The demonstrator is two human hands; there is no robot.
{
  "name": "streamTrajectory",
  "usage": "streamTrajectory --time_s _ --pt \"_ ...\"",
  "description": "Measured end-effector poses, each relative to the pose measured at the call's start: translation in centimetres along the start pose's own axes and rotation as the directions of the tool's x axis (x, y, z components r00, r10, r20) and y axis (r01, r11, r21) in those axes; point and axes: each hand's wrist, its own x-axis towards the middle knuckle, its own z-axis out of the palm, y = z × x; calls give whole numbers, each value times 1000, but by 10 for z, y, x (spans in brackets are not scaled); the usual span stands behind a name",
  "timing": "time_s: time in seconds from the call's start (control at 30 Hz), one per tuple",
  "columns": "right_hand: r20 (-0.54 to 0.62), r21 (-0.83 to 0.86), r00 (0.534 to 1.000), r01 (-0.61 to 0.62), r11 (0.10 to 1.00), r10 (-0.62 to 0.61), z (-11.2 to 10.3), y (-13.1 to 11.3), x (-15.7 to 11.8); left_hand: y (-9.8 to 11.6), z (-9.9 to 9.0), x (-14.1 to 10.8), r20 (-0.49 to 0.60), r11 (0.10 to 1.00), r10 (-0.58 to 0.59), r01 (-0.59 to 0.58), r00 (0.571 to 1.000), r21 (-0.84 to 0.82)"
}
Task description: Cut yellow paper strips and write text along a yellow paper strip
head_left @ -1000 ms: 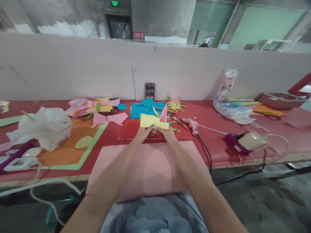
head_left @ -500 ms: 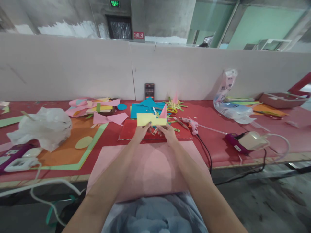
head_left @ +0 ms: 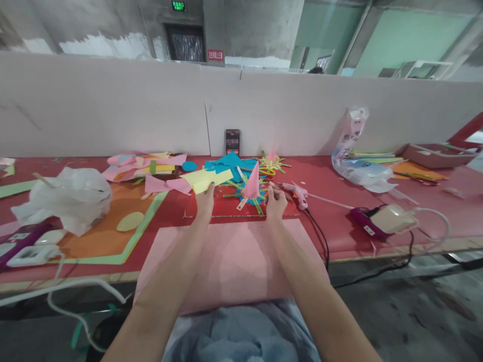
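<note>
My left hand (head_left: 205, 202) is closed on the edge of a piece of yellow paper (head_left: 204, 177), thumb on top, held above the red board. To the right of it, my right hand (head_left: 276, 202) has its fingers pinched together; a small pale tip shows at them, too small to name. Between the hands stands a pink paper cone (head_left: 252, 183) on a blue base with green patterned strips (head_left: 259, 207) spread around it. It rests on a red board (head_left: 219, 208). A pink sheet (head_left: 234, 261) lies in front, below my forearms.
Right of my right hand lies a pink glue gun (head_left: 301, 195) with a black cable. Behind are blue paper (head_left: 230, 162), yellow-handled scissors (head_left: 268, 172) and a second cone piece (head_left: 272, 157). A white plastic bag (head_left: 71, 193) and orange sheet (head_left: 101, 236) lie left; a purple power strip (head_left: 368, 223) lies right.
My hands have moved apart. The yellow paper has gone left in my left hand, its right end tilted up, and my right hand has let go of it, uncovering the cone and strips.
</note>
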Motion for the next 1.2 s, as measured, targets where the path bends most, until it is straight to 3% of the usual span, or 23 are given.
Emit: streamTrajectory --time_s 0.3,0.7,0.83,0.93,1.07,1.2 --pt "42 -77 999 -19 997 23 -1 6 1 3 2 -6 103 999 23 -27 994 39" --pt "48 -108 998 -26 994 32 -1 9 2 3 -4 -3 35 985 10 -16 999 174" --pt "19 -250 997 82 965 -80 -2 7 0 2 -4 -3 13 987 26 -27 1000 159" --pt "69 -348 983 184 919 -170 -1 4 -3 2 -3 -3 1 987 22 -22 1000 162" --pt "160 -364 977 189 912 -139 1 2 -7 4 -1 -3 20 994 6 -8 1000 107" --pt "178 -357 974 197 913 -141 1 2 -8 9 1 -6 36 998 -2 0 999 65"
